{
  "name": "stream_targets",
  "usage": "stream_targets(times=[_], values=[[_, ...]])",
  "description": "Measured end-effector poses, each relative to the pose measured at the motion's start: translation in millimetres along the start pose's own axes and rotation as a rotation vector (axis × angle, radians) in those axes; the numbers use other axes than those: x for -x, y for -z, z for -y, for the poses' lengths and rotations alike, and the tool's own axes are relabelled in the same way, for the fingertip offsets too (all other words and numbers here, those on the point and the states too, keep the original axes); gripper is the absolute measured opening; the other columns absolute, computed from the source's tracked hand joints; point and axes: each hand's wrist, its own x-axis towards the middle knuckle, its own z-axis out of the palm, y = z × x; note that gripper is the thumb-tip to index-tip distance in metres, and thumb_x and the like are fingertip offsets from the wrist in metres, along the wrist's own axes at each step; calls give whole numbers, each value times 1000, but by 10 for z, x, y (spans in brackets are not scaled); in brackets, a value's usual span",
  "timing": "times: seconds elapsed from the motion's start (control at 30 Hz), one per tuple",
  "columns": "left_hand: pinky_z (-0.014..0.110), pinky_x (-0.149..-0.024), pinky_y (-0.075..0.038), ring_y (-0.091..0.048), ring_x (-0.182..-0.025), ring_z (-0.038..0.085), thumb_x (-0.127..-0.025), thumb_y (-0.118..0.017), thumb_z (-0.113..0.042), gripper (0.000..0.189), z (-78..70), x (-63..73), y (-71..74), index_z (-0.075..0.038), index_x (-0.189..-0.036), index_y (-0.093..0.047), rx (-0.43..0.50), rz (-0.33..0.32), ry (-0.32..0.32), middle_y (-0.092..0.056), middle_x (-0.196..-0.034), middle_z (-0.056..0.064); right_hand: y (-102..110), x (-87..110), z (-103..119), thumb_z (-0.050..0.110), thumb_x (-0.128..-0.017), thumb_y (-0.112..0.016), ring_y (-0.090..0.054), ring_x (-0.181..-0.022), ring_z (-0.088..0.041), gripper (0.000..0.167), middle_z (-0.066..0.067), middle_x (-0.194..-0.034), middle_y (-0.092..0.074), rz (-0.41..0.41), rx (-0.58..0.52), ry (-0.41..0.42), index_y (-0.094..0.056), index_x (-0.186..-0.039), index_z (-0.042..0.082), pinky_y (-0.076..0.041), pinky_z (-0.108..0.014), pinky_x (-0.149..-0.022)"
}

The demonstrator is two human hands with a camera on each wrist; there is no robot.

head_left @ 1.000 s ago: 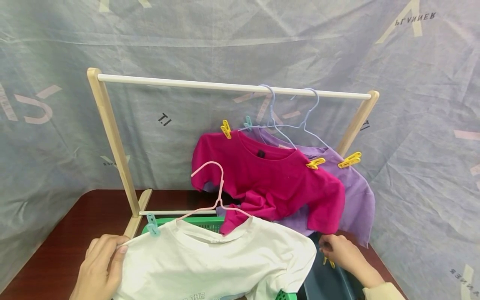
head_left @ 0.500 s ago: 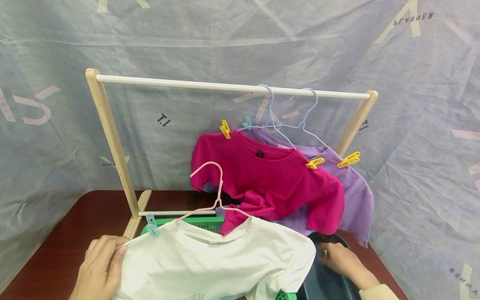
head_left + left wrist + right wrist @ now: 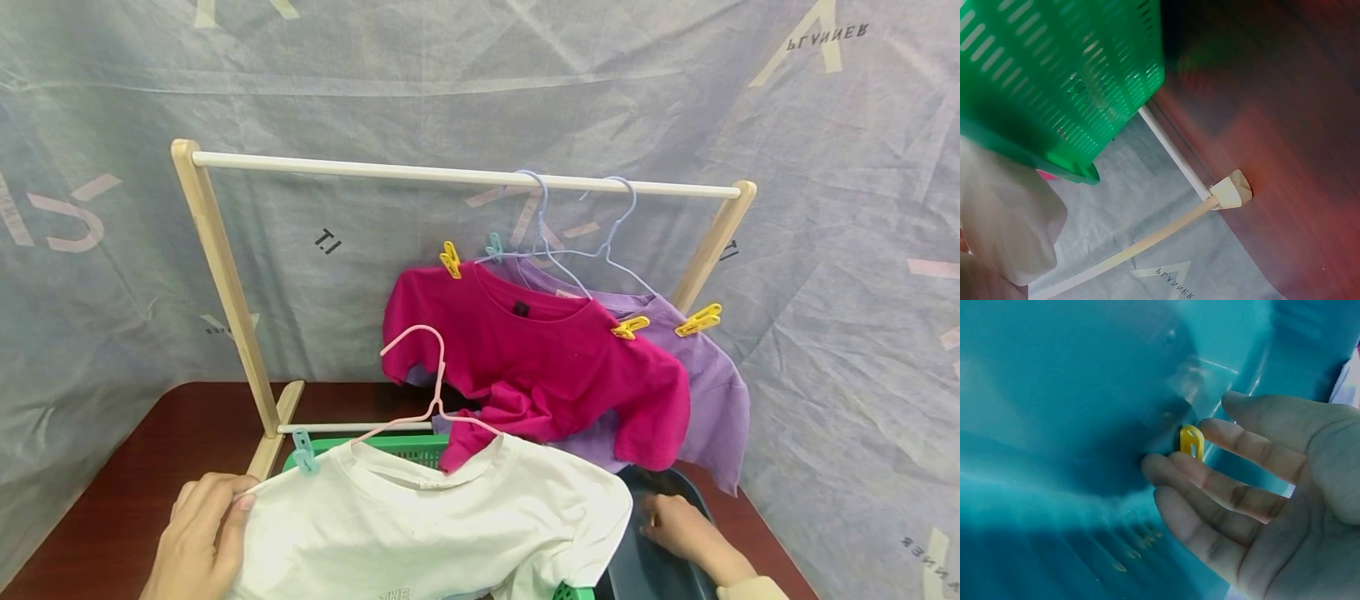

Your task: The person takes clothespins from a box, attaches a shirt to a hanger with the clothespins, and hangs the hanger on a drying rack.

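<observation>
My left hand (image 3: 198,533) pinches the sleeve corner of a white T-shirt (image 3: 442,525) between thumb and fingers. The shirt is on a pink hanger (image 3: 438,392), a light blue clothespin (image 3: 303,452) on its left shoulder. In the left wrist view the white cloth (image 3: 1013,212) hangs at the left edge, hiding most of the hand. My right hand (image 3: 686,529) reaches into a dark blue basin (image 3: 652,575). Its fingers are slightly bent in the right wrist view, index and middle fingertips right at a yellow clothespin (image 3: 1191,442), the thumb apart from it.
A green basket (image 3: 345,442) stands under the white shirt. Behind it is a wooden rack with a white rail (image 3: 375,170), where a magenta T-shirt (image 3: 525,350) and a purple shirt (image 3: 716,392) hang on hangers, with several clothespins. A grey cloth backdrop (image 3: 322,92) closes off the back.
My right hand has lowered slightly into the basin, its fingers coming to the yellow clothespin visible below it earlier. The left hand keeps its grip on the white T-shirt, nearly still.
</observation>
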Motion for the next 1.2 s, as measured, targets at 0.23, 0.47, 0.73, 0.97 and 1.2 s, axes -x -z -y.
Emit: stream_targets(times=[0.23,0.47,0.73,0.97,1.2], values=[[12,-78,-25,-39,-80,3,-97,-37,-36,46,-23,3,38,1,-85,-61,-4,61,47,-55,-81,6,-32,14,16,2,-64,-69,-32,-46,-3,28,8,-50,-39,-19,-8,-71,-46,-53,15,-29,-20,-44],[12,-79,-25,-40,-80,6,-97,-39,-32,40,-31,3,58,0,-87,-61,-12,90,61,-56,-83,5,-18,5,52,-3,-65,-61,-34,-47,-4,26,8,-50,-40,-36,-9,-152,-47,-53,16,-29,-20,-44],[12,-79,-25,-39,-79,5,-97,-38,-33,42,-26,16,50,1,-86,-61,-12,78,59,-55,-82,6,28,-19,13,-6,-63,-60,-41,-60,-10,25,9,-55,-43,-105,3,-123,-51,-59,17,-35,-24,-55],[12,-79,-25,-39,-80,4,-97,-38,-34,44,-34,17,46,1,-86,-61,-9,78,60,-55,-82,6,33,-16,-30,-9,-58,-58,-44,-62,-10,25,7,-58,-45,-133,-12,-63,-54,-63,15,-39,-28,-61],[13,-78,-25,-40,-79,3,-97,-39,-34,44,6,28,9,2,-84,-61,-5,40,31,-56,-80,7,46,-2,-60,-6,-58,-61,-46,-60,-6,23,6,-64,-51,-160,-40,-45,-57,-67,15,-40,-26,-57]])
